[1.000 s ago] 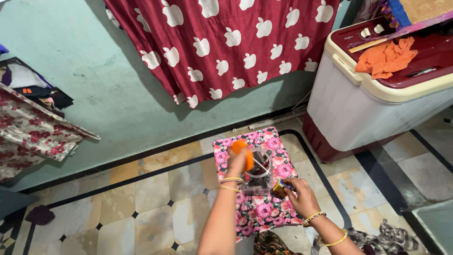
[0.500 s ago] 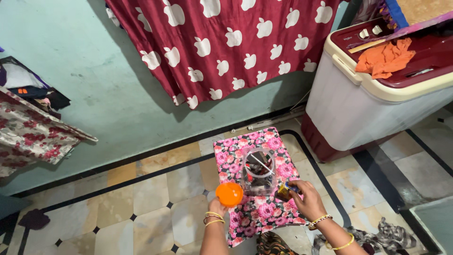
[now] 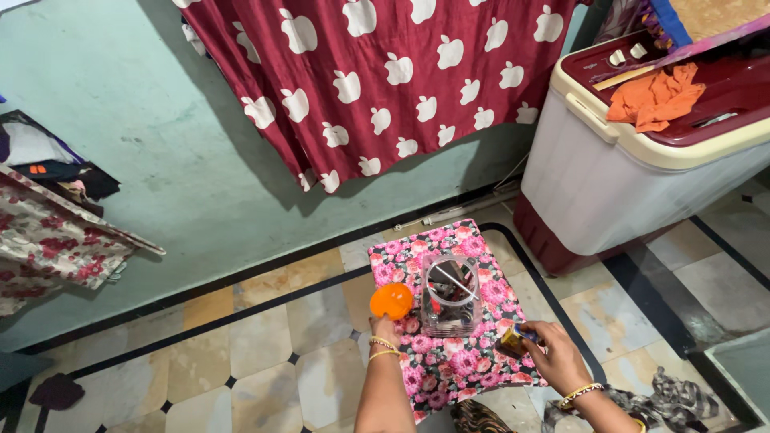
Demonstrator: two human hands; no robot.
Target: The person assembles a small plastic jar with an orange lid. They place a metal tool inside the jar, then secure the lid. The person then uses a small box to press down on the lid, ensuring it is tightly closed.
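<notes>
My left hand (image 3: pixel 387 330) holds an orange round lid (image 3: pixel 391 301) up at the left edge of a pink floral cloth-covered surface (image 3: pixel 481 273). A clear plastic box (image 3: pixel 451 297) with metal tools inside stands open in the middle of that cloth. To the box's right, my right hand (image 3: pixel 553 357) grips a small yellow and dark object (image 3: pixel 513 338) over the cloth's near right part. Bangles sit on both wrists.
A white and maroon washing machine (image 3: pixel 642 176) with an orange cloth (image 3: pixel 658 96) on top stands at the right. A maroon curtain with white apple shapes (image 3: pixel 377 80) hangs on the teal wall. Floral fabric (image 3: pixel 48 240) lies at left. A checked rag (image 3: pixel 674 397) lies on the tiled floor.
My left hand has pulled the orange lid off the box top and brought it down to the left. My right hand has stayed beside the box with its small object.
</notes>
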